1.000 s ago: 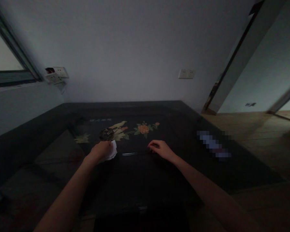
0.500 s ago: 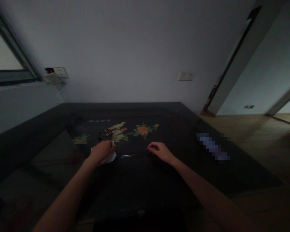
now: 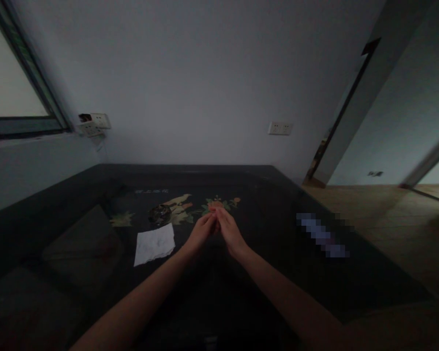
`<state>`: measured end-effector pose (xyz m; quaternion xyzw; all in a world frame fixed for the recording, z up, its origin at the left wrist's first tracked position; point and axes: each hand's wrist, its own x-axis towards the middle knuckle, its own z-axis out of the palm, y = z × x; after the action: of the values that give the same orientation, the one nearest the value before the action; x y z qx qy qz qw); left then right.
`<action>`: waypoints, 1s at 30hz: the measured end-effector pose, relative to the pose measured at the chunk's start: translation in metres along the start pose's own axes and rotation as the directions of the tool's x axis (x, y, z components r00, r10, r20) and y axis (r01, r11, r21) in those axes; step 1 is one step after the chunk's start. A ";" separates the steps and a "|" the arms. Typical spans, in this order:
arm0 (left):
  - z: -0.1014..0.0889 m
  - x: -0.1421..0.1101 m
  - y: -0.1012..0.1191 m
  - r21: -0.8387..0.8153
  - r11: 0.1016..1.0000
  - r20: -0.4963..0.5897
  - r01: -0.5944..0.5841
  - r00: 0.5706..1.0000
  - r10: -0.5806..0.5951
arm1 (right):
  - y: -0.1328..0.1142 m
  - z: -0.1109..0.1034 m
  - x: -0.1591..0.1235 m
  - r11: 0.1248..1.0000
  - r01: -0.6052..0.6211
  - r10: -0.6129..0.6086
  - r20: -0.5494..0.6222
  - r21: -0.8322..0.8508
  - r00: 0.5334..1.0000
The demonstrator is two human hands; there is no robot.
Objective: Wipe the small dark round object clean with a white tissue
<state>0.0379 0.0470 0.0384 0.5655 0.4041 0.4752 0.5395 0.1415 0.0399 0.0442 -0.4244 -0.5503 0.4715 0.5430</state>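
Over the flower pattern of the dark glossy table, my left hand and my right hand meet, fingertips against fingertips. Both look closed, and whatever is between the fingers is hidden and too dark to make out. A white sheet of paper with one ragged edge lies flat to the left of my left hand, apart from it. Just behind the paper stands a round, dark glass dish, resembling an ashtray.
A pixelated bluish long item lies on the table's right side. The far table edge runs along a pale wall with a double socket. More sockets are by the window at left. Wooden floor shows at right.
My left hand has left the white paper and moved right. My right hand has shifted slightly left and forward, so the two now touch. The paper lies uncovered.
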 end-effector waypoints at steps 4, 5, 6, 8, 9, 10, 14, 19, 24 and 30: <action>0.011 -0.003 -0.025 -0.029 0.999 -0.216 -0.041 0.976 0.034 | 0.025 0.021 -0.002 0.999 -0.004 -0.001 -0.098 -0.045 0.995; 0.011 -0.004 -0.030 0.007 0.999 -0.192 -0.037 0.981 0.037 | 0.031 0.022 -0.003 0.998 0.001 -0.007 -0.108 -0.061 0.994; 0.010 -0.006 -0.034 0.039 0.998 -0.172 -0.040 0.984 0.046 | 0.036 0.023 -0.005 0.997 0.026 -0.034 -0.099 -0.077 0.994; 0.009 -0.007 -0.037 0.088 0.994 -0.134 -0.062 0.988 0.074 | 0.042 0.021 -0.008 0.993 0.078 -0.085 -0.077 -0.085 0.993; 0.008 -0.007 -0.037 0.106 0.992 -0.129 -0.071 0.988 0.085 | 0.043 0.020 -0.009 0.992 0.094 -0.100 -0.075 -0.082 0.992; 0.008 -0.006 -0.036 0.119 0.990 -0.132 -0.073 0.987 0.088 | 0.043 0.018 -0.009 0.992 0.099 -0.105 -0.081 -0.078 0.991; 0.009 -0.001 -0.034 0.146 0.988 -0.145 -0.049 0.987 0.071 | 0.043 0.016 -0.007 0.993 0.078 -0.085 -0.085 -0.085 0.993; 0.009 0.000 -0.038 0.072 0.995 -0.143 -0.063 0.987 0.073 | 0.042 0.015 -0.006 0.991 0.087 -0.094 -0.069 -0.097 0.993; 0.010 -0.002 -0.040 -0.020 0.998 -0.149 -0.054 0.987 0.051 | 0.042 0.015 -0.005 0.990 0.102 -0.109 -0.072 -0.097 0.991; 0.011 -0.002 -0.040 -0.056 0.997 -0.153 -0.045 0.987 0.036 | 0.041 0.014 -0.005 0.990 0.121 -0.126 -0.064 -0.078 0.990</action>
<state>0.0506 0.0459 -0.0015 0.5195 0.4183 0.5397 0.5137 0.1264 0.0422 0.0034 -0.4252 -0.5736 0.4013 0.5737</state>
